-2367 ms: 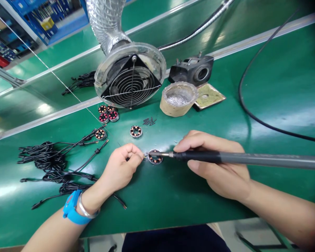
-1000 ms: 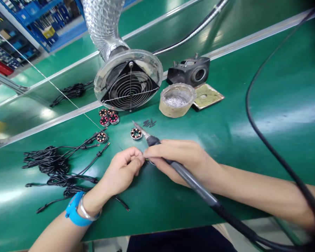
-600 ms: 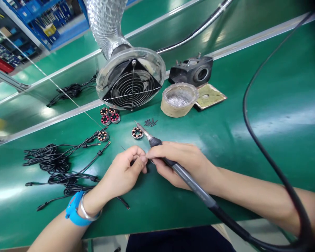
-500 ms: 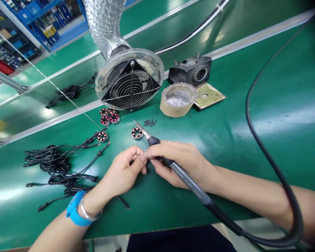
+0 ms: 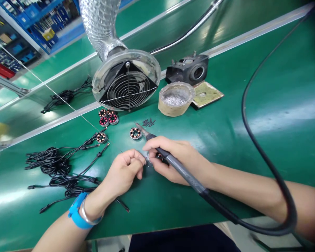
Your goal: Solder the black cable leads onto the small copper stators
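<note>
My right hand is wrapped round a soldering iron, its tip pointing up and left beside a copper-wound motor stator on the bench. Another wound part, mostly hidden, shows under the iron among the right fingers. Thumb and forefinger of my left hand are pinched on a thin pale wire, which reaches across to the right fingertips. Just beyond the iron's tip lie several short black tube pieces.
Several stators cluster below a round fume extractor fan. Bundled black cables lie left. A tub of silvery solder scraps, a yellow sponge tray and a black iron stand stand behind. The iron's cord loops right.
My hands have moved slightly apart, and the thin wire now shows between them. The wound part under the right fingers has come into view. The iron's tip has shifted slightly right and down.
</note>
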Tool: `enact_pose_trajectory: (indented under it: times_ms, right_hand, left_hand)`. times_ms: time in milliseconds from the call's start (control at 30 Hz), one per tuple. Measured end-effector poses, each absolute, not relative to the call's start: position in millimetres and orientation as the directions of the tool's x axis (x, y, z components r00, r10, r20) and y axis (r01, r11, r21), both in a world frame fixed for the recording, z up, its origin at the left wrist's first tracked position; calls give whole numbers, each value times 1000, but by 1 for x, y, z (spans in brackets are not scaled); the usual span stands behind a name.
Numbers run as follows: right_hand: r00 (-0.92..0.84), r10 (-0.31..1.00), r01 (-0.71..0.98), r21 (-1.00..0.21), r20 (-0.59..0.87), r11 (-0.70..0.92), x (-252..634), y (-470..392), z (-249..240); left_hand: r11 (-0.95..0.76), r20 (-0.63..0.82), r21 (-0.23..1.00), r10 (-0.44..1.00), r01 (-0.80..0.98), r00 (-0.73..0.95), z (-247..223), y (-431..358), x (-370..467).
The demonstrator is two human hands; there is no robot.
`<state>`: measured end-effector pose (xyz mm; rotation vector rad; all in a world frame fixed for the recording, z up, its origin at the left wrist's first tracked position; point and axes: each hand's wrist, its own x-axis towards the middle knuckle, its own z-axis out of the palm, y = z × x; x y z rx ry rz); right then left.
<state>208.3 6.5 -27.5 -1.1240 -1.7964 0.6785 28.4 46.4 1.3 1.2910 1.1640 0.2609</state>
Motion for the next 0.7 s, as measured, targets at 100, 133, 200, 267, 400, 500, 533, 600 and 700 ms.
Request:
enact_pose_trajectory:
  times_ms: [100, 133, 200, 267, 400, 500, 533, 600, 700]
  right_hand:
    - [-228, 879, 463, -747, 420, 477, 206, 10, -31]
    - [-238, 868, 474, -728, 436, 496, 206, 10, -32]
    - [-248, 843, 481, -694, 478, 535, 207, 11, -33]
    - [-234, 823, 481, -675, 517, 560, 208, 9, -31]
    - [-176, 795, 474, -658, 580, 585, 218, 2, -18]
    - [-154, 777, 467, -648, 610, 602, 228, -5, -7]
    - [-142, 770, 452, -651, 622, 610, 232, -7, -4]
    - [-121, 764, 400, -674, 633, 621, 236, -9, -2]
    - [-111, 805, 313, -748, 583, 585, 239, -12, -2]
  left_hand:
    - [337, -520, 837, 735, 430, 436, 0, 48, 29]
    - [336, -518, 838, 738, 430, 433, -1, 48, 29]
    - [326, -511, 841, 741, 433, 435, -2, 49, 30]
    - [314, -505, 841, 746, 440, 434, -3, 49, 30]
    - [292, -494, 841, 760, 456, 423, -2, 48, 31]
    - [276, -480, 846, 766, 456, 428, 0, 47, 32]
    - [272, -479, 846, 766, 459, 429, 0, 47, 32]
    - [271, -483, 841, 766, 469, 425, 0, 46, 32]
    - [272, -487, 836, 767, 477, 417, -1, 46, 31]
